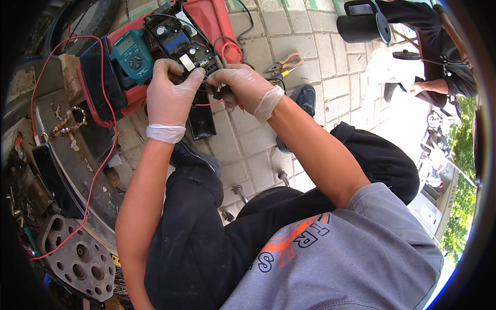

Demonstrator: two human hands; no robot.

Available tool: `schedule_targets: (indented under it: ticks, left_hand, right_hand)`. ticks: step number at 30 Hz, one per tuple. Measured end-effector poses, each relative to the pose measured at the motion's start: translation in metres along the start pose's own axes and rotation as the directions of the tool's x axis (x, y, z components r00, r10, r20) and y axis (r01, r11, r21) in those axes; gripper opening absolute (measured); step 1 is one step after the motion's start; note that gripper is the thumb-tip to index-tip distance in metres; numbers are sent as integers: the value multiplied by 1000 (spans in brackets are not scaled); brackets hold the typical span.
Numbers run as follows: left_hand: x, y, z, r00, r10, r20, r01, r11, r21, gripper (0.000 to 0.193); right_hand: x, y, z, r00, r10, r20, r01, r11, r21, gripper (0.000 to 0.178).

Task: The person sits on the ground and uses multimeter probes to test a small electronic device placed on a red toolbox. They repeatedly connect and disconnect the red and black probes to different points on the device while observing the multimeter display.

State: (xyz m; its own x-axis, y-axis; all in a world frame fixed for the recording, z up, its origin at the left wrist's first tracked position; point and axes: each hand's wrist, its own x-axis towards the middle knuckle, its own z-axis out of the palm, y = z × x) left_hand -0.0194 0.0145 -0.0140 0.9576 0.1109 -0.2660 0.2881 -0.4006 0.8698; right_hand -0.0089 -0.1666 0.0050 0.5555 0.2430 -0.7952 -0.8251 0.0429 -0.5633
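Observation:
An open black electronic unit with its circuit board exposed rests tilted over the red toolbox. My left hand, in a thin clear glove, grips the unit's near edge, its thumb by a small white part. At the same edge my gloved right hand is closed on thin wires; its fingertips partly hide them. A red test lead runs by the right fingers. Beside the left hand is a teal multimeter. A long black cover piece shows below my hands.
The red toolbox holds a black phone at its left. Pliers lie on the paving. A red cable loops down the left, near a second phone and a holed metal plate. Another person is at upper right.

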Motion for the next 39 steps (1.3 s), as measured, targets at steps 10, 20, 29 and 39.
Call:
schedule_targets:
  ticks: [10, 20, 29, 39]
  left_hand:
    - [1, -4, 2, 1000, 0, -22, 0, 1000, 12, 43]
    - [3, -7, 2, 1000, 7, -12, -7, 999, -44, 41]
    - [3, -6, 1, 1000, 9, 2, -9, 998, -59, 41]
    - [3, -4, 0, 999, 43, -1, -43, 999, -10, 43]
  right_hand:
    - [-17, 6, -6, 945, -266, -188, 252, 963, -96, 30]
    - [-36, -10, -21, 806, -590, 50, 590, 793, -151, 24]
    - [-21, -13, -16, 557, -782, 281, 750, 327, -575, 23]
    - [-20, -8, -15, 540, -781, 313, 733, 253, -631, 21]
